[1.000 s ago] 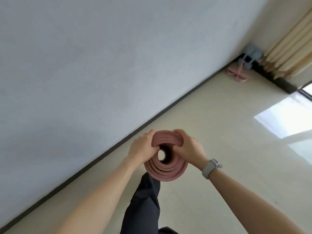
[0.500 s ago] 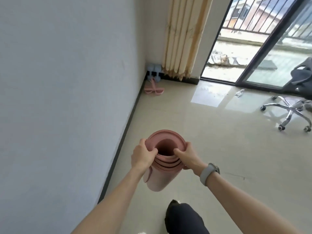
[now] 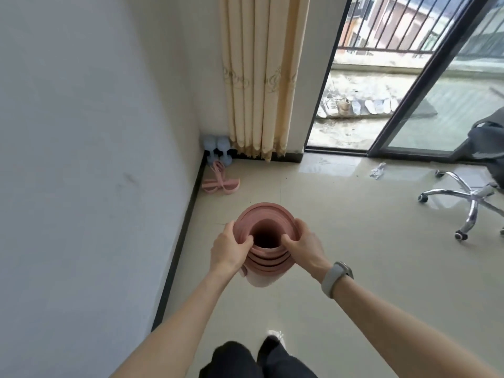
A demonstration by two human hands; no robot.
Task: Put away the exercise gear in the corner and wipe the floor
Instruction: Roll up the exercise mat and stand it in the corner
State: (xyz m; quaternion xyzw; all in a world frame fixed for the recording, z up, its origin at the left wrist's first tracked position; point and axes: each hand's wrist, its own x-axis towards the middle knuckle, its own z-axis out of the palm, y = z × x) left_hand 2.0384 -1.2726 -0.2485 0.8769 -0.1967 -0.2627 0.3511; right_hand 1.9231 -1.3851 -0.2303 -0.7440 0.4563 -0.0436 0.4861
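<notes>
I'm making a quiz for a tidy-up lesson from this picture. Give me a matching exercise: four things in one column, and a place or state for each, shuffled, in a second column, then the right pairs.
Things:
1. rolled pink mat
2. blue dumbbells
3. pink pedal puller
4. office chair

Places or states:
A. on the floor by the wall, just in front of the corner
B. held upright, the left hand and right hand in a grip on its top rim
C. at the right, on wheels near the glass door
D. tucked in the corner beside the curtain

Pairs: 1-B, 2-D, 3-A, 4-C
</notes>
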